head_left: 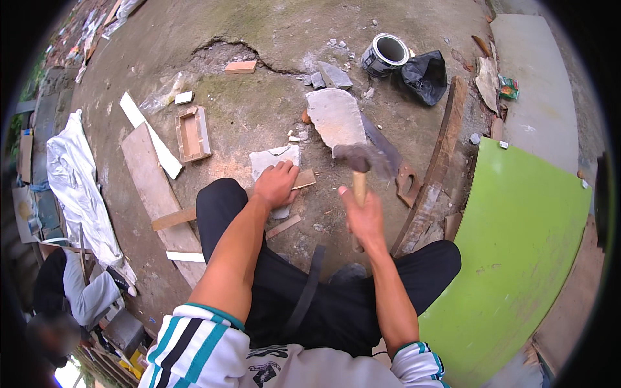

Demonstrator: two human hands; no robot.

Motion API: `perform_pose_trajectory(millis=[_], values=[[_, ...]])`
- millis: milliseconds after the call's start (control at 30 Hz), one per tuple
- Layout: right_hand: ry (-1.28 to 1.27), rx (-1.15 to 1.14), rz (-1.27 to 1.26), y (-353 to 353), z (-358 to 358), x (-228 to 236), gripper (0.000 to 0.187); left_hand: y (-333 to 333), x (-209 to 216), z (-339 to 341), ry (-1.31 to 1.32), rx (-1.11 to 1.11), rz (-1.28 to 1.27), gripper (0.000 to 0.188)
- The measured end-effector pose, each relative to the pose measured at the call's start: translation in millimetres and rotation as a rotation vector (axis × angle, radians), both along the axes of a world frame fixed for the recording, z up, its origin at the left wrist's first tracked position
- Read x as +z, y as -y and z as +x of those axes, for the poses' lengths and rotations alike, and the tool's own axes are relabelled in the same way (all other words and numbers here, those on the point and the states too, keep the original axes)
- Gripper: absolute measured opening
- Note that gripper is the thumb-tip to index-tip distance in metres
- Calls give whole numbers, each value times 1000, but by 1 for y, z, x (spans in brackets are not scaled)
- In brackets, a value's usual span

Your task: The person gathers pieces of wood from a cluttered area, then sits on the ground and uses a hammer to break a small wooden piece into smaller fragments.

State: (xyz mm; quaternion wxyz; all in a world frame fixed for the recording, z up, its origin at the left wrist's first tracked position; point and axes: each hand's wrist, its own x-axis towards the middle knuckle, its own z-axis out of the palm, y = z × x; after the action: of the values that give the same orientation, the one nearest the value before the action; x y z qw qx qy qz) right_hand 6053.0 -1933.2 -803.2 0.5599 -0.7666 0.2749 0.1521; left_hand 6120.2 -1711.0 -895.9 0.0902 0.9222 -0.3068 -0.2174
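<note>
Striped sleeves (199, 344) nearest, right grip (366, 217) wraps hammer (359, 182) pointing lengthwise away, left grip (277, 183) clasps wood strip (305, 179).

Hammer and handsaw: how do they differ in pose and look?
The hammer is held up in the right hand, while the handsaw lies on the ground. The hammer's handle is pale and straight; the handsaw's is reddish brown with a grip hole. The hammer's head is motion-blurred; the handsaw's grip is fairly sharp. Both pair a wooden-looking handle with a dark grey part.
</note>
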Motion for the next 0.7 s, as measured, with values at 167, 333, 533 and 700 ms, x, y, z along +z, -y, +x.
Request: perform_pose_trajectory(millis=[167, 333, 533, 700], values=[[50, -376, 290, 11, 27, 36, 32, -1, 2, -3, -32, 20, -31, 48], [-296, -346, 383, 3, -2, -16, 29, 5, 1, 1, -42, 1, -38, 49], [-275, -321, 434, 16, 7, -10, 26, -1, 0, -2, -15, 7, -32, 48], [-144, -580, 500, 21, 17, -12, 26, 1, 0, 1, -20, -14, -26, 47]])
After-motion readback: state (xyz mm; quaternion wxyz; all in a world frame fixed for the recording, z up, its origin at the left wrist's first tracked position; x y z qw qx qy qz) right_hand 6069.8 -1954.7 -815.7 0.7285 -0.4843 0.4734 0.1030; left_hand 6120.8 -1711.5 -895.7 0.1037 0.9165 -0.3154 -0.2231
